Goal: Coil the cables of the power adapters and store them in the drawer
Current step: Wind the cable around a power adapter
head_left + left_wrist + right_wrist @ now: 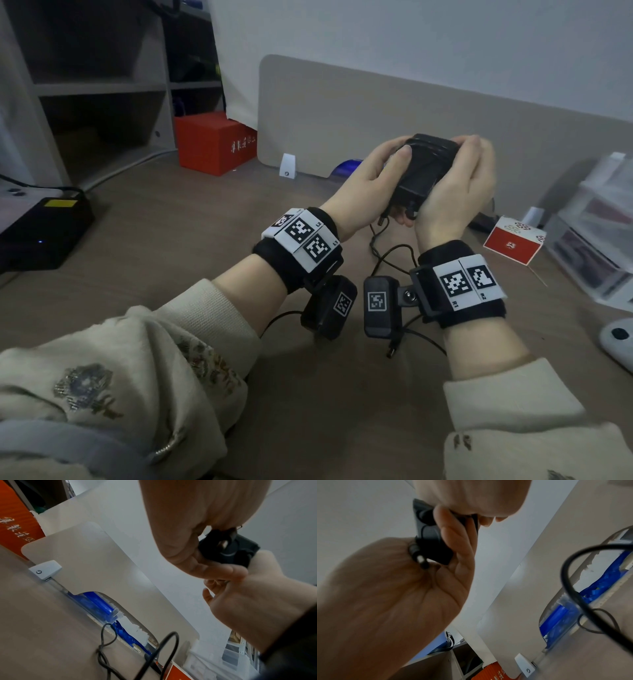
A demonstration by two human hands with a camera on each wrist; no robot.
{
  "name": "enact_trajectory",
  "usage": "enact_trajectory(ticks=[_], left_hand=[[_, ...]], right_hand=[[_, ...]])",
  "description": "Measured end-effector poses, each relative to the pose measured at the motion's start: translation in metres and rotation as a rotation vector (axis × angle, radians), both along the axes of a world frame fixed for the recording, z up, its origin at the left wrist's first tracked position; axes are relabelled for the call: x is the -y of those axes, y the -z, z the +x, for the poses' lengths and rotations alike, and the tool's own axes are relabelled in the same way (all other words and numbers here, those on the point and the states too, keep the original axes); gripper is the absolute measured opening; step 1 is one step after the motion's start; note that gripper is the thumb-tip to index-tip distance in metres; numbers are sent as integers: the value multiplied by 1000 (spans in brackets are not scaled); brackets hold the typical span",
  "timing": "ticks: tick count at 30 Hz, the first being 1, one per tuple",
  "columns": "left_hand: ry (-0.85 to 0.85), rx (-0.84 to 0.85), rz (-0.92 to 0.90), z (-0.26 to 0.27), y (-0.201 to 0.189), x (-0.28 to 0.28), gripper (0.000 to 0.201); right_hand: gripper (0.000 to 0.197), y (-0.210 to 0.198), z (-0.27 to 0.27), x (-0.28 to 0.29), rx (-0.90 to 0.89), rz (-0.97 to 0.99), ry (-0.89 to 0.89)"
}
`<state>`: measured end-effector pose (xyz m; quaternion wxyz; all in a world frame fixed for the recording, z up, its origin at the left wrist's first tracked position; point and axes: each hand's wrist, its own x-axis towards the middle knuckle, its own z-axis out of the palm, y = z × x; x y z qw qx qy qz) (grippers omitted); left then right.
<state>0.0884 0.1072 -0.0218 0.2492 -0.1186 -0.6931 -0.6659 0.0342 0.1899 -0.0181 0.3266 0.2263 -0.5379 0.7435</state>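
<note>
Adapter (422,168) between both hands, long axis away, cable end nearest.

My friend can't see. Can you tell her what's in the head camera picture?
Two hands, the left hand and the right hand, hold a black power adapter above a brown desk, its cable trailing down. A red box sits behind.

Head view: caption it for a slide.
Both hands, left hand and right hand, grip a black power adapter above the desk.
</note>
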Motion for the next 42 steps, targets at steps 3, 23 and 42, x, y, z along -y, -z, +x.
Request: enact_trajectory(ticks=[3, 23, 42], left_hand=[[-28, -23, -14, 0, 1, 0, 36], [-297, -236, -607, 4, -1, 23, 45], [-296, -347, -498, 11, -10, 27, 36]], right_hand=[[29, -3, 2, 1, 18, -17, -78], [24, -21, -5, -23, 590, 3, -802], [28, -23, -3, -24, 549, -5, -885]])
